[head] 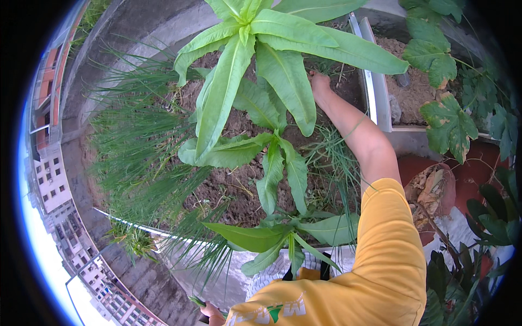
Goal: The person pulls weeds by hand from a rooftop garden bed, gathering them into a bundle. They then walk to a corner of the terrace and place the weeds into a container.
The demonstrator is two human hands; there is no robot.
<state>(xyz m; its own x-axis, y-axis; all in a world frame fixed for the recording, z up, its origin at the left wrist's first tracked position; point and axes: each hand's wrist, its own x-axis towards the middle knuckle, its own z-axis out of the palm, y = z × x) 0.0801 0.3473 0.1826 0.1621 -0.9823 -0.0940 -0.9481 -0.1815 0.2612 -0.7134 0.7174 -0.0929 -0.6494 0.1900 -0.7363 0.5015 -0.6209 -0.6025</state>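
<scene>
My right hand (320,82) reaches far into the planting bed, down at the soil (240,195). A broad leaf of a tall leafy green plant (244,28) hangs just left of it. Its fingertips are partly hidden, so whether it grips anything cannot be made out. At the bottom edge, my left hand (211,310) is closed around a small bunch of green leaves (197,301); the sleeve hides part of that hand. Two lower leafy plants (275,138) grow in line towards me. Thin chive-like leaves (332,148) lie beside my right forearm.
Dense chive-like clumps (142,134) fill the bed's left side. A curved concrete wall (98,53) bounds the far left. A pale upright board (375,89) divides off another soil box (401,89) at right. Large lobed leaves (448,122) overhang there. Buildings (53,179) stand beyond the wall.
</scene>
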